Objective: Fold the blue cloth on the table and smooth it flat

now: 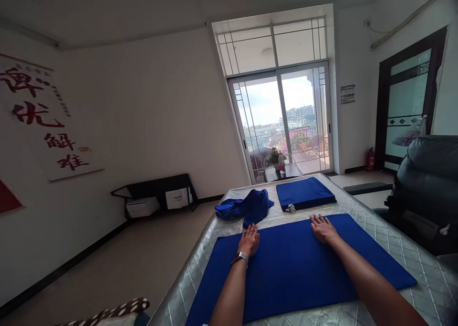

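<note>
A blue cloth (pixel 293 264) lies spread flat in front of me, folded into a wide rectangle. Flat on its far left part rests my left hand (pixel 249 240), fingers stretched out toward the far edge and a watch on the wrist. My right hand (pixel 323 229) presses on the far right part, its fingers spread. Neither hand grips anything. Beyond my left hand is a crumpled blue cloth (pixel 246 207). A neatly folded blue stack of cloth (pixel 304 192), with a white tag at its near corner, lies beyond my right hand.
The cloths lie on a quilted silvery surface (pixel 189 264). Behind it, a small dark table (pixel 291 173) carries a plant and a bottle (pixel 281 164). A dark armchair (pixel 425 188) stands at the right; a low black bench (pixel 157 190) is by the left wall.
</note>
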Demonstrator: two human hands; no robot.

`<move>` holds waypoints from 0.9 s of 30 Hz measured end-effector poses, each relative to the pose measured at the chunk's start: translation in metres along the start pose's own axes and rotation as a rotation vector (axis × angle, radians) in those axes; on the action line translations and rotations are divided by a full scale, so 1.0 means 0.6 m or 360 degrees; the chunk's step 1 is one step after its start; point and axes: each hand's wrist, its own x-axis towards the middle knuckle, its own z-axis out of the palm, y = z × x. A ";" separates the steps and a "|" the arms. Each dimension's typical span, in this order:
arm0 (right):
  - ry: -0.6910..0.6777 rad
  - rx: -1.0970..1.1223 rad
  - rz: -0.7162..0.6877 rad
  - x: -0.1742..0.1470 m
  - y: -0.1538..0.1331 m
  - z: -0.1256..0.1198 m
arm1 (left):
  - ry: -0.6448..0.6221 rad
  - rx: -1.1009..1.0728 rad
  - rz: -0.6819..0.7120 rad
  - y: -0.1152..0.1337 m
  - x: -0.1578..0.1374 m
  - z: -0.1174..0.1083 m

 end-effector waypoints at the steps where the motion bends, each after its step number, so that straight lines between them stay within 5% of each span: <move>1: 0.0004 -0.0005 0.0016 0.001 0.011 0.000 | -0.0006 0.0003 -0.0017 -0.009 -0.002 -0.001; 27: 0.0166 0.0025 0.0343 -0.001 0.258 -0.001 | -0.0116 0.0041 -0.0422 -0.243 -0.084 -0.018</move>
